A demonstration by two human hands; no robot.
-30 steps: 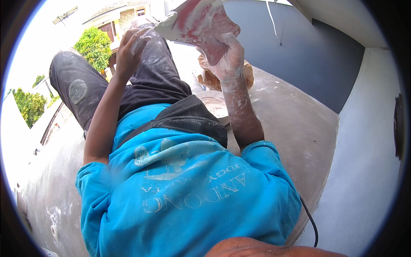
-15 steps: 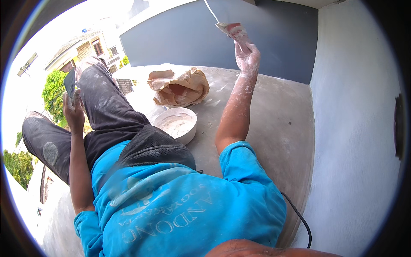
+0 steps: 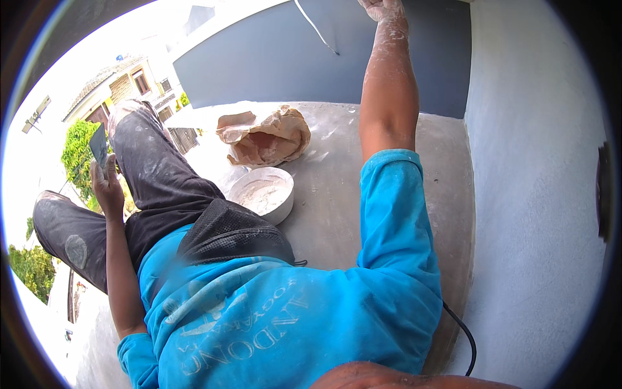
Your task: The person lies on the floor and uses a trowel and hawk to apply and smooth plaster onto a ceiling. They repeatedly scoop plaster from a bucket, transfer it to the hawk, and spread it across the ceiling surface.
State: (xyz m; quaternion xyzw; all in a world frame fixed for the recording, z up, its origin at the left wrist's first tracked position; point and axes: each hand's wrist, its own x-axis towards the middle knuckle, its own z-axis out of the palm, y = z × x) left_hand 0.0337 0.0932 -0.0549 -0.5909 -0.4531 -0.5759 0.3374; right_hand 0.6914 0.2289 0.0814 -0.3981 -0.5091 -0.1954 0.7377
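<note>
Here, left hand (image 3: pixel 109 188) grips one dark blade (image 3: pixel 98 146); right hand (image 3: pixel 383 8), hold unclear; one bowl (image 3: pixel 284 204).

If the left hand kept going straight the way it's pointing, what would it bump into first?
The left hand, holding a dark flat blade, seems to have a free way ahead. The green tree and house show behind it, probably far off, but depth is unclear here.

The floor (image 3: pixel 334 214) bears a paper bag (image 3: pixel 288 137) and tub (image 3: pixel 280 209).
</note>
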